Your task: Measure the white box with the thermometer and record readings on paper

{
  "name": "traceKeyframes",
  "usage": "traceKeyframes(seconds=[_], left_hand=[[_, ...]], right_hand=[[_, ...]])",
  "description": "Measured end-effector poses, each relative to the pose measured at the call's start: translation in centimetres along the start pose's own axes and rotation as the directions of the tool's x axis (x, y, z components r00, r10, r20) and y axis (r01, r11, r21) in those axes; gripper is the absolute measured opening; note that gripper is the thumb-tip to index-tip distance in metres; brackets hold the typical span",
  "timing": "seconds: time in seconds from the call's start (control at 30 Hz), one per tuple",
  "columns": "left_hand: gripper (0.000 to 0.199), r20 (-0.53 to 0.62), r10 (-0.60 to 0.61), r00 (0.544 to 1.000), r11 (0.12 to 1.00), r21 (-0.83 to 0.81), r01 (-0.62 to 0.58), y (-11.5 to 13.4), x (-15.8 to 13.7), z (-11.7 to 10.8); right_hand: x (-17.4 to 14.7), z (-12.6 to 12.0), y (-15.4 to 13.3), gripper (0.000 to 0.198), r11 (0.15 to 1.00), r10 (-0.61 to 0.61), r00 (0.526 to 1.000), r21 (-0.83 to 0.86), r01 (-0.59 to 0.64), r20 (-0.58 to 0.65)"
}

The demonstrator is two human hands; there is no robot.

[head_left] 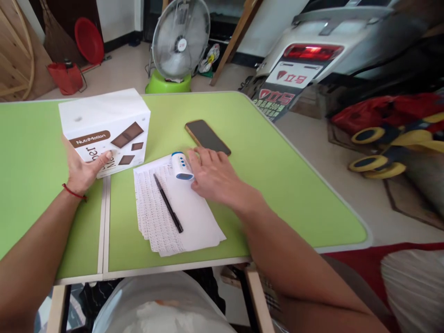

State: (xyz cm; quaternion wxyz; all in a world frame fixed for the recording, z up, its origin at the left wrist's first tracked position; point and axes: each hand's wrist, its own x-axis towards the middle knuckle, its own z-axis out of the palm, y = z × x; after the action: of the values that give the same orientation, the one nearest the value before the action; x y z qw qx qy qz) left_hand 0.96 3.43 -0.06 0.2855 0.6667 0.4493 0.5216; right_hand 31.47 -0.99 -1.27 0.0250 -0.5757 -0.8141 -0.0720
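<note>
A white NutriMotion box (128, 138) with brown pictures stands on the left part of the green table. My left hand (86, 166) grips its left side, thumb pressed on the printed front, the other fingers hidden. My right hand (215, 178) lies palm down, fingers stretched out, right beside a small white device (181, 165) with blue ends and blue buttons. Whether it touches the device I cannot tell. Under the device lie sheets of paper (197, 222) with dense writing on the left part. Across them rests a black pen (168, 203). A dark phone (208, 136) lies beyond my right fingers.
The green table (287, 199) has a pale edge and a seam down its left part. Behind it a fan (181, 44) stands on a green stool (169, 84). A scooter (312, 51) is parked at the right. Yellow-handled objects (378, 148) lie further right.
</note>
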Motion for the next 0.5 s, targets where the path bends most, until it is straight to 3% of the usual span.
traceKeyframes(seconds=[0.1, 0.17, 0.27, 0.37, 0.43, 0.5], left_hand=[[0.064, -0.002, 0.005, 1.0, 0.999, -0.048, -0.005, -1.0, -0.1, -0.1], [0.059, 0.045, -0.006, 0.999, 0.999, -0.041, 0.007, -1.4, -0.1, -0.4], [0.058, 0.074, 0.003, 0.997, 0.999, -0.044, 0.001, -1.4, -0.1, -0.6], [0.065, -0.029, 0.04, 0.999, 0.997, -0.063, -0.042, -1.1, -0.1, -0.4], [0.07, -0.089, 0.032, 0.996, 0.996, -0.08, -0.039, -0.8, -0.2, 0.1], [0.07, -0.086, -0.014, 0.996, 0.991, -0.132, 0.002, -0.5, -0.5, 0.7]], right_hand=[[0.4, 0.3, 0.6, 0.062, 0.999, 0.042, 0.987, -0.033, -0.038, 0.156], [0.5, 0.2, 0.6, 0.05, 0.998, 0.057, 0.982, -0.035, -0.051, 0.182], [0.6, -0.1, 0.3, 0.031, 0.993, 0.112, 0.989, 0.012, -0.114, 0.1], [0.7, -0.2, -0.4, 0.032, 0.957, 0.222, 0.969, 0.212, -0.196, -0.104], [0.5, -0.3, -1.4, 0.04, 0.856, 0.305, 0.927, 0.489, -0.167, -0.217], [-0.1, -0.6, -2.8, 0.042, 0.599, 0.321, 0.92, 0.801, -0.014, -0.225]])
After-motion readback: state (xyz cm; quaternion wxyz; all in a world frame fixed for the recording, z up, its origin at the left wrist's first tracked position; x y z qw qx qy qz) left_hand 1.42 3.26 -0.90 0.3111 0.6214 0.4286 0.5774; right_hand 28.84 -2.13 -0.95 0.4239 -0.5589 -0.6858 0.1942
